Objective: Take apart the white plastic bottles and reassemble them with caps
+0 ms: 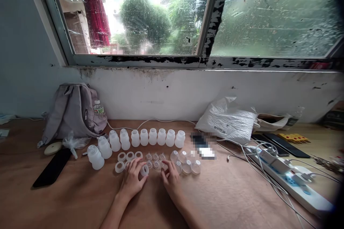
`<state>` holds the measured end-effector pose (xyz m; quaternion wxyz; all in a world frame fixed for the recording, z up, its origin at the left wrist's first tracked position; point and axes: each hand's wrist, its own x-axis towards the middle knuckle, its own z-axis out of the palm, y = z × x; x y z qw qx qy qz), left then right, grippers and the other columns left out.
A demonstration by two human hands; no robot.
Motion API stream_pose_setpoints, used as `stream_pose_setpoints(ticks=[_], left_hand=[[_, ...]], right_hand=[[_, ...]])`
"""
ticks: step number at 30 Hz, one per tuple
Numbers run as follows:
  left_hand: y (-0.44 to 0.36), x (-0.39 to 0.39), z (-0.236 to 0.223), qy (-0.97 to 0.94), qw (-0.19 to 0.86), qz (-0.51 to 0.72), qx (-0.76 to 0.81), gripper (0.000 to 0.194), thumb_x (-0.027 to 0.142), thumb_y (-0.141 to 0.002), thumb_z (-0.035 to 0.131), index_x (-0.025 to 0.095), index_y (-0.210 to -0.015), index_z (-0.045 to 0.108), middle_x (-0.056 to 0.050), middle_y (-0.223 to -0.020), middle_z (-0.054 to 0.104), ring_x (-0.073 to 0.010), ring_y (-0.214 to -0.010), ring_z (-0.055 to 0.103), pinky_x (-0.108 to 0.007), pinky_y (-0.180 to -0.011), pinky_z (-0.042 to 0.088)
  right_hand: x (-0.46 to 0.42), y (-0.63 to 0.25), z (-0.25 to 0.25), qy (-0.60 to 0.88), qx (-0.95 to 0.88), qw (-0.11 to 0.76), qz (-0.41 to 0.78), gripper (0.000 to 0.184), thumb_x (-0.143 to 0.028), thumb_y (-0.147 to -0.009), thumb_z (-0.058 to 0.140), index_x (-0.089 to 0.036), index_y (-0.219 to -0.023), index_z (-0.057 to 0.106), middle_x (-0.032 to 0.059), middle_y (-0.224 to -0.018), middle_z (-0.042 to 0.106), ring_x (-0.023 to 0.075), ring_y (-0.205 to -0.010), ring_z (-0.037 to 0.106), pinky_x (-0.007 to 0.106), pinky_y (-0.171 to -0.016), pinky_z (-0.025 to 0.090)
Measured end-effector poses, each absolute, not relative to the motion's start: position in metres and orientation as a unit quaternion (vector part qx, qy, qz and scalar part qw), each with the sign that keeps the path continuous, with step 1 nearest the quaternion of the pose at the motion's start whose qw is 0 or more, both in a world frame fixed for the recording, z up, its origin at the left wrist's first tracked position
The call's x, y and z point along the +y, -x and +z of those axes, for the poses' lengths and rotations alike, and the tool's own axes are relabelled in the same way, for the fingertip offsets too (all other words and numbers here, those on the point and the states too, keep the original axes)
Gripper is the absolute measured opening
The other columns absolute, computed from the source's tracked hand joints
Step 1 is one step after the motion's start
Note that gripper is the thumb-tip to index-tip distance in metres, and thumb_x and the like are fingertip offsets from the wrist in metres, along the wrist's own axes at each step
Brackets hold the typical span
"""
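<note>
My left hand [133, 177] is closed on a translucent white screw ring [144, 170], held tilted between thumb and fingers. My right hand [171, 179] has its fingers curled at the right end of a group of clear bottle nipples [155, 156]; its fingertips hide whatever they may pinch. More screw rings [122, 156] lie in rows beside and partly behind my left hand. Domed clear caps [186, 166] lie just right of my right hand. Behind them stands a row of open white baby bottles [153, 136]. Several bottles with tops fitted [96, 157] stand at the left.
A grey backpack [72, 111], a plastic bag [73, 143] and a black flat case [52, 168] are at the left. To the right are a silver padded bag [227, 120], a white power strip [303, 189] with tangled cables, and dark phones [286, 145]. A window wall closes the table's back.
</note>
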<state>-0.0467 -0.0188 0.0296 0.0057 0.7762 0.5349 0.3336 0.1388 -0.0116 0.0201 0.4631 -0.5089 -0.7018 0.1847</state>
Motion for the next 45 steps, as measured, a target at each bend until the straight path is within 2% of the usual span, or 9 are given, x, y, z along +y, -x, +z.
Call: stream_pose_setpoints(ticks=[5,11,17,23,28,33,36,40,45], left_hand=[[0.055,-0.012,0.017,-0.742,-0.048,0.316,0.590,0.031,0.029,-0.068,0.057,0.025,-0.098,0.058,-0.006,-0.114,0.050,-0.0265,-0.109,0.042,-0.044,-0.089,0.037],[0.058,-0.009,0.011,-0.725,-0.081,0.303,0.614,0.029,0.029,-0.067,0.056,0.022,-0.095,0.058,-0.008,-0.112,0.052,-0.0277,-0.108,0.042,-0.045,-0.088,0.035],[0.063,-0.007,0.012,-0.709,-0.098,0.296,0.633,0.041,0.030,-0.068,0.055,0.022,-0.108,0.052,-0.010,-0.113,0.052,-0.0269,-0.106,0.044,-0.042,-0.088,0.034],[0.066,-0.007,0.012,-0.699,-0.093,0.289,0.647,0.043,0.035,-0.069,0.055,0.023,-0.109,0.050,-0.009,-0.116,0.051,-0.0268,-0.107,0.043,-0.043,-0.088,0.032],[0.067,-0.008,0.011,-0.698,-0.081,0.282,0.654,0.045,0.038,-0.069,0.054,0.024,-0.112,0.049,-0.009,-0.117,0.050,-0.0271,-0.109,0.042,-0.045,-0.090,0.030],[0.067,-0.008,0.014,-0.702,-0.084,0.296,0.642,0.043,0.039,-0.071,0.053,0.024,-0.111,0.049,-0.009,-0.116,0.051,-0.0271,-0.108,0.043,-0.044,-0.089,0.030],[0.068,-0.008,0.015,-0.704,-0.086,0.306,0.635,0.041,0.040,-0.073,0.051,0.023,-0.110,0.050,-0.009,-0.115,0.052,-0.0266,-0.107,0.044,-0.043,-0.088,0.032],[0.067,-0.006,0.019,-0.705,-0.086,0.335,0.620,0.036,0.036,-0.075,0.049,0.022,-0.109,0.051,-0.009,-0.112,0.053,-0.0251,-0.105,0.046,-0.041,-0.087,0.035],[0.070,0.003,0.049,-0.685,-0.116,0.401,0.597,0.033,0.029,-0.079,0.046,0.021,-0.111,0.048,-0.010,-0.110,0.052,-0.0240,-0.104,0.047,-0.039,-0.089,0.037]], right_hand=[[-0.006,-0.137,0.014,0.551,-0.698,0.439,0.127,0.029,-0.013,-0.081,0.033,-0.019,-0.104,0.049,0.0093,-0.100,0.049,0.0175,-0.078,0.056,0.028,-0.062,0.049],[-0.001,-0.133,0.011,0.575,-0.690,0.428,0.100,0.032,-0.008,-0.080,0.030,-0.017,-0.102,0.052,0.0095,-0.095,0.049,0.0170,-0.073,0.058,0.028,-0.060,0.049],[0.003,-0.134,0.004,0.580,-0.691,0.422,0.091,0.033,-0.007,-0.078,0.031,-0.018,-0.100,0.053,0.0091,-0.090,0.053,0.0178,-0.071,0.057,0.029,-0.060,0.048],[0.004,-0.134,0.003,0.577,-0.690,0.427,0.089,0.031,-0.008,-0.078,0.032,-0.019,-0.096,0.054,0.0078,-0.085,0.054,0.0182,-0.068,0.056,0.029,-0.058,0.048],[0.001,-0.133,0.007,0.586,-0.685,0.422,0.097,0.036,-0.006,-0.073,0.035,-0.018,-0.104,0.050,0.0091,-0.095,0.052,0.0191,-0.076,0.057,0.030,-0.062,0.048],[-0.005,-0.135,0.019,0.574,-0.670,0.458,0.106,0.031,-0.013,-0.077,0.038,-0.019,-0.107,0.047,0.0096,-0.104,0.047,0.0188,-0.084,0.055,0.031,-0.066,0.048],[-0.005,-0.139,0.024,0.565,-0.662,0.480,0.107,0.025,-0.016,-0.078,0.040,-0.019,-0.101,0.050,0.0092,-0.101,0.048,0.0180,-0.081,0.055,0.030,-0.065,0.047],[-0.001,-0.147,0.028,0.553,-0.656,0.498,0.123,0.023,-0.015,-0.076,0.040,-0.018,-0.097,0.050,0.0084,-0.095,0.050,0.0134,-0.063,0.052,0.028,-0.060,0.046],[0.004,-0.155,0.029,0.541,-0.660,0.499,0.153,0.020,-0.014,-0.075,0.040,-0.017,-0.091,0.052,0.0043,-0.081,0.054,0.0109,-0.053,0.048,0.025,-0.057,0.043]])
